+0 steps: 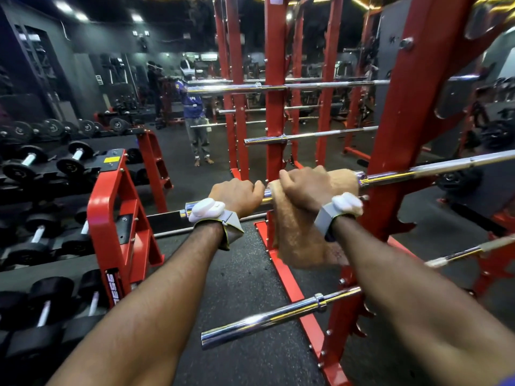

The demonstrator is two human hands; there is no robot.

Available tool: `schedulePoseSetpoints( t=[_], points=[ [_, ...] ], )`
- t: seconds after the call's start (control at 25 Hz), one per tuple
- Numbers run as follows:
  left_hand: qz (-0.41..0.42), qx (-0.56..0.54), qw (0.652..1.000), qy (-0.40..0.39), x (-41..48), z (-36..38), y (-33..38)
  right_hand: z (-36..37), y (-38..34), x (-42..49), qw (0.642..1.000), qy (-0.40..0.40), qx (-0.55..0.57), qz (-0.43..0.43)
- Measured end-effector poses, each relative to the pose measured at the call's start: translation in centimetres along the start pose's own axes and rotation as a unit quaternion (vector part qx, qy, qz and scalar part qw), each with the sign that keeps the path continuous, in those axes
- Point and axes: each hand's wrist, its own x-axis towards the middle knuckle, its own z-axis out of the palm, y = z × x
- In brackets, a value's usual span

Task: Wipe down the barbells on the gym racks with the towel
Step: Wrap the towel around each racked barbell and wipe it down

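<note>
One red steel rack (401, 151) with square uprights carries at least three smooth chrome bars on this side. Its middle barbell (434, 167) is round and shiny, and both hands grip its sleeve. One tan, nubby towel (298, 235) drapes over that sleeve and hangs below it. The right hand (306, 188) curls its fingers around towel and bar; the left hand (237, 196) wraps bare metal just beside it.

Dumbbells (28, 165) on dumbbell rack (117, 207)
</note>
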Motion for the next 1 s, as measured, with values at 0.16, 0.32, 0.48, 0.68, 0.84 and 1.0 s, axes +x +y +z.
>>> schedulePoseSetpoints(
  t=[0.16,0.32,0.48,0.68,0.84,1.0],
  points=[
    [0.02,-0.009,1.0,-0.006,0.5,0.5,-0.2,2.0,-2.1,-2.4,0.985,0.169,-0.004,-0.028],
    [0.038,0.001,0.999,0.0,0.8,1.2,-1.3,1.7,2.5,-2.3,0.983,0.122,0.001,-0.134],
    [0.021,-0.02,0.999,-0.025,1.1,0.8,-1.1,1.2,5.7,-2.1,0.984,0.127,0.051,-0.114],
    [0.032,-0.055,0.996,-0.066,2.3,-0.2,0.4,1.2,11.6,-1.6,0.984,0.126,0.01,-0.127],
    [0.061,-0.121,0.984,-0.113,4.4,-0.9,6.2,0.5,13.2,0.0,0.984,0.111,-0.015,-0.139],
    [0.033,-0.164,0.973,-0.16,7.7,-0.2,11.2,0.2,16.8,3.7,0.984,-0.061,0.146,-0.086]
  ],
)
